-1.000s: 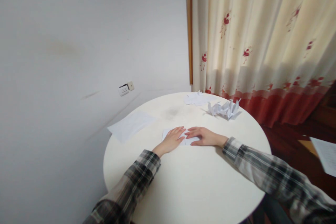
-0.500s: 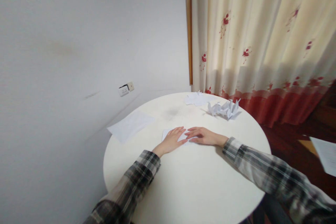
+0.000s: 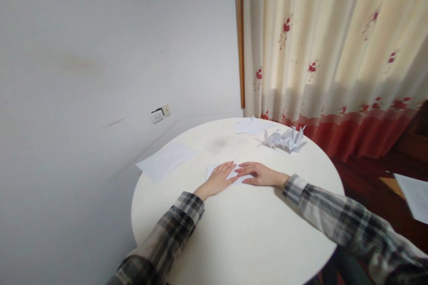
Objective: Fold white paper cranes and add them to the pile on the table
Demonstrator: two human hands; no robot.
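A small piece of white paper [image 3: 209, 170] lies flat on the round white table [image 3: 247, 231], mostly covered by my hands. My left hand [image 3: 220, 178] rests palm down on its left part, fingers stretched out and thumb apart. On its right part is my right hand [image 3: 259, 173], fingers extended and slightly bent, with the thumb apart below them. The two hands nearly meet at the fingertips over the middle of the sheet. Whatever folds lie under the palms are hidden.
Several folded paper cranes [image 3: 287, 139] stand at the table's back right. Small paper sheets [image 3: 249, 126] lie at the far edge, and a larger white sheet [image 3: 167, 159] at the left. Beyond are a wall socket [image 3: 157, 116] and a curtain [image 3: 321, 53]. Printed paper [image 3: 413, 196] shows at far right.
My right thumb has shifted very slightly on the paper. Otherwise both hands and the paper keep their places.
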